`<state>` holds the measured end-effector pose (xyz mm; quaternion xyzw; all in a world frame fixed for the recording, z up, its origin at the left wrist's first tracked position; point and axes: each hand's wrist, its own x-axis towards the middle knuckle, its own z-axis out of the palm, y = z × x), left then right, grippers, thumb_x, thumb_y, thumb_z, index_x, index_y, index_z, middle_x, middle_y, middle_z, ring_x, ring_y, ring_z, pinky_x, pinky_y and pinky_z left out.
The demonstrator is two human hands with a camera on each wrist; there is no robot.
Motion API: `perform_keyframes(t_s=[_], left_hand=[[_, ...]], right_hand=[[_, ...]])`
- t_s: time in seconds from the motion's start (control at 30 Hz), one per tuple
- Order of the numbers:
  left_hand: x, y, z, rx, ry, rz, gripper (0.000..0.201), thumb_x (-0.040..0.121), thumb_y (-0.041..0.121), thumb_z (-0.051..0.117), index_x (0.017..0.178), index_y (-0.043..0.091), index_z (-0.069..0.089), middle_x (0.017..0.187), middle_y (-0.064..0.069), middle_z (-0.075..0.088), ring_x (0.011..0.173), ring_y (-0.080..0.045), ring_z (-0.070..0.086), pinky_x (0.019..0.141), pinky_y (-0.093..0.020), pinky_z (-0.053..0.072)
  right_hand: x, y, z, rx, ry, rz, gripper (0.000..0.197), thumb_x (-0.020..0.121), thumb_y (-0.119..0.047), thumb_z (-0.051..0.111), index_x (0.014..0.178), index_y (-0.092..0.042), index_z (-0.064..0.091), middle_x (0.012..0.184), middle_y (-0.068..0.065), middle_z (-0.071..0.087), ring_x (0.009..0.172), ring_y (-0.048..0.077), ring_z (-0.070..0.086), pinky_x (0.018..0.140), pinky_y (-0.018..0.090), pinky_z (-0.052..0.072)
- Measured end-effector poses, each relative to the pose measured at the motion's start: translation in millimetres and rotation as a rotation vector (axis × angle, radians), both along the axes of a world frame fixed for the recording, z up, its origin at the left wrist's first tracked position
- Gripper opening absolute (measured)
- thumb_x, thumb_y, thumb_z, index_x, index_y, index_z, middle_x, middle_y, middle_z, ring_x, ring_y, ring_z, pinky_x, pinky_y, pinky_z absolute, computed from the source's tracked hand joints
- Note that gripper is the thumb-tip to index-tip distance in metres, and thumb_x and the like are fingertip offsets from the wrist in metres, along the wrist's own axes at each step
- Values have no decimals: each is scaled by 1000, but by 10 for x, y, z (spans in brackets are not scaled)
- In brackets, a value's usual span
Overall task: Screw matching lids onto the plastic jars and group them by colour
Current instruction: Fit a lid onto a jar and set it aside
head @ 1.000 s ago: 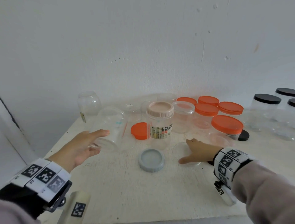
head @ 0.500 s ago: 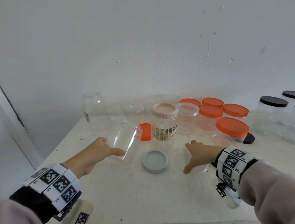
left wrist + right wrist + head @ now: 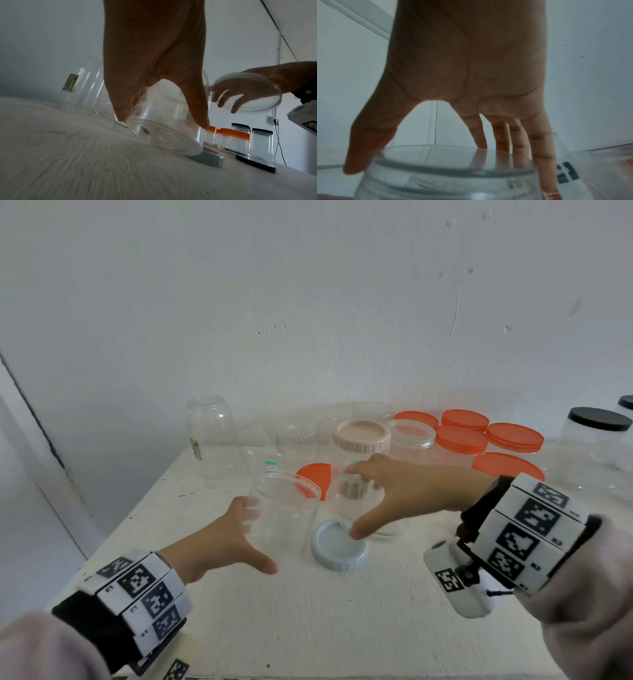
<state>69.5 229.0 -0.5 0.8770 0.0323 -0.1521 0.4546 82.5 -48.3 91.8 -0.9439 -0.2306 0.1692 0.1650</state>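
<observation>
My left hand (image 3: pixel 236 537) grips a clear, lidless plastic jar (image 3: pixel 282 518) round its side, near the table's middle. In the left wrist view the clear jar (image 3: pixel 164 129) leans slightly, its base close to the tabletop. My right hand (image 3: pixel 394 494) holds a clear lid (image 3: pixel 356 503) by its rim with thumb and fingers. The lid hangs in the air just right of the jar's mouth, apart from it. The right wrist view shows the clear lid (image 3: pixel 453 167) under my spread fingers (image 3: pixel 539 146).
A grey-blue lid (image 3: pixel 339 547) lies below the held lid, an orange lid (image 3: pixel 313 474) behind the jar. A pink-lidded labelled jar (image 3: pixel 361 436) and clear jars (image 3: pixel 209 422) stand behind. Orange-lidded jars (image 3: pixel 513 436) group at the right, black-lidded jars (image 3: pixel 597 440) beyond. A black lid (image 3: pixel 255 163) lies there.
My left hand has turned the tilted jar nearly upright and brought it toward the middle. My right hand has lifted the clear lid off the table and carried it left toward the jar.
</observation>
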Motion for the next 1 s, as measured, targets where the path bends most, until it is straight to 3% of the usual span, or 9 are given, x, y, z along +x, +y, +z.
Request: perform_keyframes(t_s=[0.07, 0.2, 0.33, 0.47, 0.53, 0.6, 0.7, 0.87, 1.0], left_hand=[[-8, 11, -6, 5, 15, -8, 117, 55, 15, 94, 144, 25, 19, 151, 3, 32, 137, -19, 33, 109, -35, 35], [-39, 43, -12, -3, 48, -47, 123, 53, 17, 94, 147, 25, 15, 153, 4, 29, 139, -18, 30, 112, -35, 32], [-65, 28, 9, -54, 52, -94, 122, 48, 26, 90, 145, 26, 17, 136, 10, 37, 130, -13, 35, 105, -28, 34], [-77, -19, 57, -168, -1, -114, 120, 54, 24, 91, 149, 29, 18, 144, 14, 36, 135, -11, 34, 114, -33, 32], [-75, -36, 82, -232, -52, -138, 104, 62, 19, 91, 141, 42, 27, 134, 32, 46, 126, 7, 42, 104, -19, 40], [-77, -53, 118, -260, -96, -178, 81, 69, 14, 85, 121, 51, 37, 105, 50, 53, 101, 26, 49, 79, 1, 43], [-74, -51, 127, -300, -128, -191, 72, 72, 11, 82, 114, 51, 39, 98, 53, 52, 94, 29, 49, 70, 4, 42], [-51, 11, 35, -297, -146, -171, 79, 71, 14, 85, 121, 53, 38, 112, 44, 55, 105, 23, 49, 79, -1, 43], [-43, 25, -6, -289, -151, -133, 107, 62, 27, 88, 145, 44, 23, 143, 20, 42, 132, -4, 40, 112, -33, 34]], right_hand=[[17, 100, 32, 45, -10, 19, 101, 69, -60, 76, 150, -32, 22, 147, -13, 31, 119, 3, 34, 91, 17, 30], [72, 352, 70, 65, -55, 33, 108, 67, -64, 76, 152, -30, 19, 150, -11, 27, 132, 10, 32, 102, 27, 31], [164, 600, 123, 25, -104, 64, 111, 63, -67, 76, 152, -30, 19, 147, -8, 29, 128, 13, 38, 103, 35, 42], [259, 817, 178, -94, -95, 124, 107, 65, -63, 77, 151, -32, 21, 144, -8, 32, 122, 16, 49, 104, 38, 41], [300, 907, 183, -154, -74, 151, 105, 65, -59, 79, 151, -35, 21, 145, -10, 32, 125, 17, 46, 104, 39, 41], [334, 983, 174, -209, -43, 179, 105, 66, -56, 80, 150, -37, 21, 148, -11, 30, 129, 18, 42, 105, 41, 42], [372, 1074, 159, -245, -6, 202, 105, 67, -54, 81, 151, -40, 19, 152, -13, 26, 134, 18, 36, 106, 41, 40], [410, 1162, 146, -284, 0, 237, 105, 67, -52, 81, 151, -41, 18, 151, -13, 27, 134, 19, 36, 104, 42, 41], [424, 1214, 144, -306, -14, 256, 106, 67, -52, 81, 151, -41, 17, 150, -13, 26, 136, 19, 33, 106, 44, 39]])
